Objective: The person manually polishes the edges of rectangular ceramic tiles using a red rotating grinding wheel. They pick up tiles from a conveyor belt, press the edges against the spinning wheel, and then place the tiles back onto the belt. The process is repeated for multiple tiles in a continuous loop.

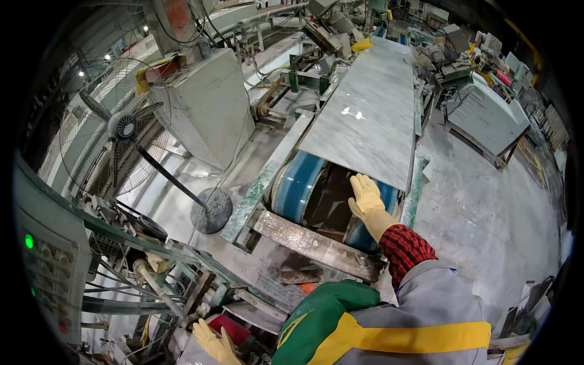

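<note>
A long, glossy grey-white stone slab lies on a conveyor with wide blue belts, stretching away from me. My right hand, in a cream rubber glove, reaches to the slab's near edge with its fingers stretched out. Its fingertips are at that edge; I cannot tell whether they press on it. My left hand, gloved alike, is low at the left beside a dark red part. The fingers of that hand are spread, with nothing seen in them.
A metal crossbar spans the conveyor's near end. At the left stand a pedestal fan and a control panel with a lit green lamp. A big pale box-shaped housing is behind the fan. Another machine stands to the right.
</note>
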Available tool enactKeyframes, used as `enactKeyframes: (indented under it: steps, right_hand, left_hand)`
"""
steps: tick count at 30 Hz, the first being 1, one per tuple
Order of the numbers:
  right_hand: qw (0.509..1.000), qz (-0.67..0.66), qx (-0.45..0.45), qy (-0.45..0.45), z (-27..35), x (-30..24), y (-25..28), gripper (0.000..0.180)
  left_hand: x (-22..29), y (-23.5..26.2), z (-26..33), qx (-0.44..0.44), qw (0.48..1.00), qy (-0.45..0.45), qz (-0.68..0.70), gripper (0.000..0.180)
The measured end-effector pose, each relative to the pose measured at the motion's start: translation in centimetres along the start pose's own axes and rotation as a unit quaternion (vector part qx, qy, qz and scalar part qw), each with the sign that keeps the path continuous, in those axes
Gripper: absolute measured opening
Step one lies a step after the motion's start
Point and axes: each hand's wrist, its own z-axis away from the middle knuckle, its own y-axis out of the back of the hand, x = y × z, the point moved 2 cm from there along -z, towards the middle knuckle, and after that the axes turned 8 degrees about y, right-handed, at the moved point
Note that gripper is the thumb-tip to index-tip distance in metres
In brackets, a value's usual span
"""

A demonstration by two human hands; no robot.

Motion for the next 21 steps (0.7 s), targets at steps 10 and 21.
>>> enactKeyframes:
  steps: [10, 21]
  right_hand:
    - [0.975, 0.095, -0.153, -0.126, -4.9, 8.5, -4.6, 0.072]
    - [0.933, 0.140, -0.267, -0.195, -8.8, 8.7, -9.6, 0.075]
  left_hand:
    - [1.6, 2.0, 0.1, -0.047, 0.983, -0.036, 0.171, 0.081]
    - [0.9, 3.4, 2.7, -0.152, 0.970, 0.183, 0.046, 0.094]
